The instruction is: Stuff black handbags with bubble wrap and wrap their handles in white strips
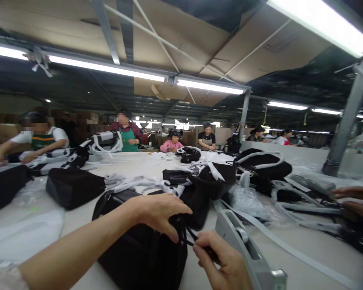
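1. The right hand (222, 262) pinches a thin black strap (191, 237) between thumb and fingers; a weak pinch could let it slip.
2. The bag (139, 251), black, sits on the table (296, 270) right before the person, under the left forearm. Pulling hard on the strap could tip or drag it.
3. The left hand (161, 211) curves over the bag's top right corner, thumb and fingers apart around something black; I cannot tell whether it grips.
4. Just beside the right hand stands a grey device (245, 241); a sideways swing of that hand could knock it.
5. A white strip (286, 241) runs past the device and might snag on a sleeve or strap.
6. Beyond, crumpled plastic (248, 199) and a pile of bags (216, 177) crowd the space; pushing the bag forward could shift them.
7. At right, another person's hand (358, 193) works near; farther off, co-workers (128, 139) line the table.
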A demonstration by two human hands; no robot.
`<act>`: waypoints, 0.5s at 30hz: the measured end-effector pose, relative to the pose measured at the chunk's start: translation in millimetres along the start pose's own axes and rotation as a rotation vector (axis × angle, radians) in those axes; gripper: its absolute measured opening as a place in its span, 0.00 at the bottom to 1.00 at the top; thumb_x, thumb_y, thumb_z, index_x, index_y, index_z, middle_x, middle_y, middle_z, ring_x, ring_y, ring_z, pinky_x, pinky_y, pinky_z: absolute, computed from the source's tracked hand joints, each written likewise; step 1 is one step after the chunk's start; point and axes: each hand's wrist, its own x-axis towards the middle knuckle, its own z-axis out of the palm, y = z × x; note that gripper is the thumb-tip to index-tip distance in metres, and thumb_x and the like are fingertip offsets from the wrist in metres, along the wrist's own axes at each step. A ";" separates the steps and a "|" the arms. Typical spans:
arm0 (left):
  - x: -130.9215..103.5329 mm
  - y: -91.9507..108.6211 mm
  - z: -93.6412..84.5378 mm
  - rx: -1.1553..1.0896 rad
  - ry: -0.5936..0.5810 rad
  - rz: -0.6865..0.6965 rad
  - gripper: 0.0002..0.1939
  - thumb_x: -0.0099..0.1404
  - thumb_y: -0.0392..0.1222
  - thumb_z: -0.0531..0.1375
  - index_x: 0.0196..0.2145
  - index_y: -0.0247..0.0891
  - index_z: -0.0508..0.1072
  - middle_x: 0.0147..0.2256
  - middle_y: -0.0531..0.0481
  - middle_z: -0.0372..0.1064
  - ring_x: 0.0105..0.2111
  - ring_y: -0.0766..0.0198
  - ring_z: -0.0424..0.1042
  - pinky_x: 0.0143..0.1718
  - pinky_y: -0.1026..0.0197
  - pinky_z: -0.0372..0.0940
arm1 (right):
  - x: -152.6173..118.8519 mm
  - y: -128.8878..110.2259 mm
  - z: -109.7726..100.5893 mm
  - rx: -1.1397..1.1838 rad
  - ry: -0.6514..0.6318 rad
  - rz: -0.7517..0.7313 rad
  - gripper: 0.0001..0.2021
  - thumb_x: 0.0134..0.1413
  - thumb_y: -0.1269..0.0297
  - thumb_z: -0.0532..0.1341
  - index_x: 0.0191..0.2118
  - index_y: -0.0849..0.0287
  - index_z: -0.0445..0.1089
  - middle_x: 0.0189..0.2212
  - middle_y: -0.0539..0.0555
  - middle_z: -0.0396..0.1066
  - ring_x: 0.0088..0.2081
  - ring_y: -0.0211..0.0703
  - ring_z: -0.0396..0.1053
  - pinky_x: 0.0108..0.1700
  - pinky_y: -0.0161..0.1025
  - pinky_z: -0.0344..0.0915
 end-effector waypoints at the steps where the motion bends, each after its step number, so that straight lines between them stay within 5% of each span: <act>1: 3.3 -9.4 3.0 -0.029 -0.036 -0.016 0.34 0.54 0.44 0.73 0.57 0.33 0.71 0.53 0.36 0.72 0.54 0.45 0.71 0.56 0.50 0.65 | -0.3 0.2 -1.0 -0.021 0.039 -0.002 0.14 0.65 0.55 0.57 0.30 0.54 0.68 0.28 0.48 0.71 0.26 0.37 0.69 0.30 0.29 0.66; 5: 3.4 -27.6 16.9 -0.161 0.017 0.011 0.24 0.58 0.45 0.70 0.51 0.38 0.75 0.48 0.42 0.75 0.51 0.49 0.71 0.53 0.54 0.65 | -2.3 3.0 -4.8 -0.113 0.158 -0.028 0.16 0.65 0.52 0.58 0.30 0.55 0.69 0.28 0.48 0.73 0.26 0.37 0.70 0.31 0.28 0.68; 8: -4.9 -20.1 26.9 -0.240 0.118 0.027 0.20 0.59 0.40 0.66 0.50 0.39 0.75 0.47 0.44 0.74 0.50 0.51 0.70 0.53 0.55 0.63 | -2.6 5.5 -7.1 -0.136 0.172 -0.055 0.16 0.66 0.51 0.57 0.33 0.54 0.72 0.25 0.47 0.73 0.25 0.37 0.71 0.32 0.28 0.69; 15: -27.6 3.7 35.6 -0.332 0.205 -0.191 0.15 0.55 0.27 0.61 0.40 0.40 0.76 0.41 0.51 0.72 0.46 0.57 0.69 0.49 0.60 0.62 | -4.9 6.5 -1.8 -0.045 0.164 -0.047 0.10 0.65 0.55 0.60 0.37 0.53 0.75 0.27 0.47 0.77 0.28 0.37 0.76 0.34 0.26 0.71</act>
